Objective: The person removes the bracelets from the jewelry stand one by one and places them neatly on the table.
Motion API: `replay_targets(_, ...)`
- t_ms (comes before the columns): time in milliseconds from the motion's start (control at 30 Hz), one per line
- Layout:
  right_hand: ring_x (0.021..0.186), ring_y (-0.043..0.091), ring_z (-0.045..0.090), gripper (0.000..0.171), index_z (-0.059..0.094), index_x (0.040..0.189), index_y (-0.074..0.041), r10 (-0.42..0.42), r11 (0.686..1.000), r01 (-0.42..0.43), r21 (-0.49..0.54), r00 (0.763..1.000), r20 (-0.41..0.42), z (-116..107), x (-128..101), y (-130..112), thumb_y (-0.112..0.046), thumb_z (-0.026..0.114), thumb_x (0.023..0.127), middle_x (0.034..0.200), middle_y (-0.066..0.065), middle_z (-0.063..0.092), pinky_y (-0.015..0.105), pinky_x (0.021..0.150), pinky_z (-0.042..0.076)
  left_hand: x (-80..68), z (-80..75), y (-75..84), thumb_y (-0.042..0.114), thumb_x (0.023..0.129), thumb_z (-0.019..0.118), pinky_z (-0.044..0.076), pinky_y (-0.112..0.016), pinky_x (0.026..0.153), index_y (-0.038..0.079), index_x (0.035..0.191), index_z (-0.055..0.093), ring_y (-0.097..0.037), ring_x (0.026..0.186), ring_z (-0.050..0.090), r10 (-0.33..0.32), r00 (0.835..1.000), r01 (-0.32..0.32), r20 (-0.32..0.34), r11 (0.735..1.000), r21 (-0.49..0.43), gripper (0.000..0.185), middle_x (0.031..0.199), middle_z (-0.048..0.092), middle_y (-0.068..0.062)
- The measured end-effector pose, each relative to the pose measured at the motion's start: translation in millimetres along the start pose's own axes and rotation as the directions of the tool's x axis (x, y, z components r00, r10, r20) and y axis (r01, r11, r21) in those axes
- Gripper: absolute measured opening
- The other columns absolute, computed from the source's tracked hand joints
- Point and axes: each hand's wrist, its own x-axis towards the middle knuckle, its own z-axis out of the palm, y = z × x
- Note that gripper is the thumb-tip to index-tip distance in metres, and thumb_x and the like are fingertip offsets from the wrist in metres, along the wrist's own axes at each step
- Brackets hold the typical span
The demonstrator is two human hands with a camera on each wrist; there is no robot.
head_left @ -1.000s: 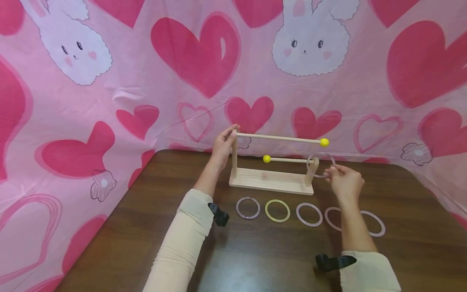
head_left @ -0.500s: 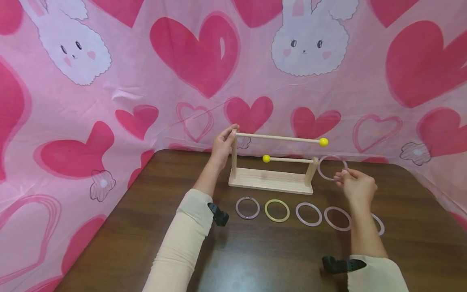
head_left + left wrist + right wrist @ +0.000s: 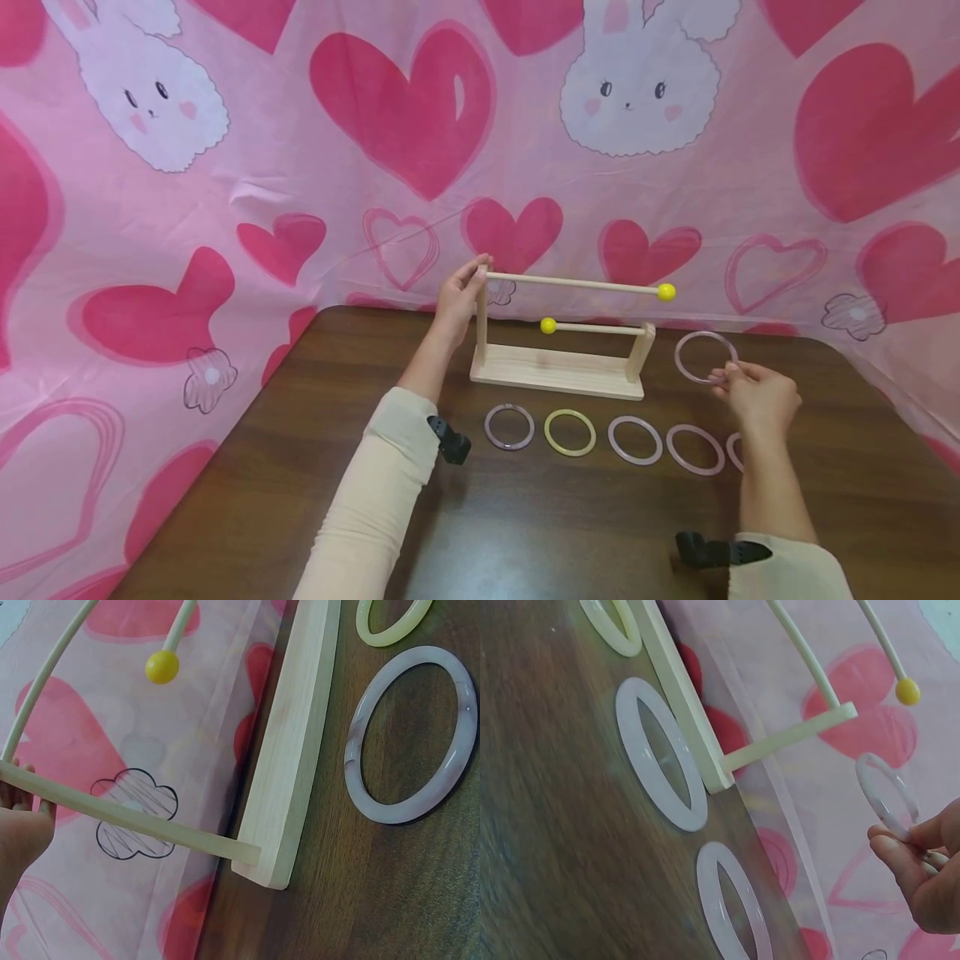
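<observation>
A small wooden display stand (image 3: 555,371) has two horizontal rods on posts, each tipped with a yellow ball. My left hand (image 3: 456,308) holds the top of its taller left post, thumb in front and fingers behind. Right of the stand, my right hand (image 3: 763,402) pinches a pale lilac bangle (image 3: 677,354) between thumb and fingers. That bangle (image 3: 870,799) is in the air, apart from the shorter post, in the right wrist view. Both rods carry no bangles.
Before the stand, a row of bangles lies on the brown table (image 3: 570,525): a purple bangle (image 3: 509,448), a yellow bangle (image 3: 572,454) and several pale ones. My right forearm partly covers the rightmost. A pink heart-and-rabbit cloth (image 3: 525,125) hangs behind.
My right hand has moved right and slightly toward me with the lilac bangle, away from the lower rod's post. The left hand and the stand stay in place.
</observation>
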Motion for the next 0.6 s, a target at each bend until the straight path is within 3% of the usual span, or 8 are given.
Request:
replay_targets(67, 0.05, -0.003, 0.06, 0.042, 0.041, 0.129, 0.014, 0.028, 0.998, -0.028, 0.055, 1.0, -0.003, -3.2, 1.3, 1.9, -0.01, 0.047, 0.095, 0.049, -0.023, 0.055, 0.016, 0.054, 0.051, -0.1, 0.1, -0.1, 0.005, 0.095, 0.049, 0.038, -0.027, 0.097, -0.004, 0.129, 0.05, -0.022, 0.121, 0.047, 0.002, 1.0, -0.002, 0.002, 1.0, 0.002, 0.035, 0.13, 0.051, -0.017)
replay_targets(200, 0.046, 0.0, 0.059, 0.037, 0.049, 0.123, 0.014, 0.034, 0.998, -0.031, 0.055, 0.998, -0.047, -10.5, 5.9, 10.9, -0.009, 0.049, 0.093, 0.046, -0.019, 0.056, 0.017, 0.05, 0.05, -0.4, 0.1, -0.1, 0.005, 0.095, 0.049, 0.038, -0.027, 0.097, -0.004, 0.129, 0.049, -0.022, 0.121, 0.047, 0.003, 1.0, -0.003, 0.003, 1.0, 0.009, 0.035, 0.131, 0.051, -0.017)
replay_targets(300, 0.045, -0.001, 0.059, 0.037, 0.051, 0.121, 0.013, 0.027, 0.999, -0.028, -0.02, 0.997, -0.066, -16.1, 7.0, 16.6, -0.012, 0.049, 0.093, 0.045, -0.02, 0.055, 0.016, 0.05, 0.05, -0.4, -0.2, -0.1, 0.005, 0.095, 0.048, 0.038, -0.028, 0.097, -0.004, 0.13, 0.049, -0.022, 0.121, 0.047, 0.002, 1.0, -0.002, 0.005, 1.0, 0.009, 0.035, 0.131, 0.051, -0.017)
replay_targets(467, 0.045, 0.0, 0.059, 0.044, 0.041, 0.129, 0.014, 0.07, 0.997, -0.07, 0.009, 0.997, -0.031, -26.3, 4.1, 18.3, -0.013, 0.046, 0.094, 0.046, -0.021, 0.056, 0.016, 0.049, 0.05, -0.4, -0.5, 0.0, 0.006, 0.096, 0.048, 0.038, -0.028, 0.097, -0.003, 0.13, 0.049, -0.022, 0.122, 0.046, -0.004, 1.0, 0.004, 0.006, 1.0, 0.01, 0.035, 0.131, 0.051, -0.016)
replay_targets(567, 0.044, -0.001, 0.058, 0.045, 0.039, 0.129, 0.015, 0.077, 0.997, -0.078, -0.025, 0.997, -0.028, -32.9, 2.9, 21.6, -0.014, 0.046, 0.094, 0.044, -0.021, 0.055, 0.016, 0.048, 0.049, -0.5, -0.5, 0.2, 0.007, 0.096, 0.048, 0.038, -0.028, 0.097, -0.002, 0.13, 0.049, -0.022, 0.122, 0.046, -0.007, 1.0, 0.007, 0.007, 1.0, 0.015, 0.035, 0.131, 0.051, -0.015)
replay_targets(600, 0.044, 0.0, 0.058, 0.044, 0.04, 0.127, 0.017, 0.091, 0.996, -0.091, 0.011, 0.996, -0.024, -34.8, 3.1, 23.0, -0.012, 0.046, 0.094, 0.044, -0.018, 0.055, 0.017, 0.048, 0.05, -0.5, -0.5, 0.2, 0.007, 0.096, 0.048, 0.038, -0.028, 0.097, -0.002, 0.13, 0.049, -0.022, 0.122, 0.046, -0.008, 1.0, 0.008, 0.007, 1.0, 0.016, 0.035, 0.131, 0.051, -0.015)
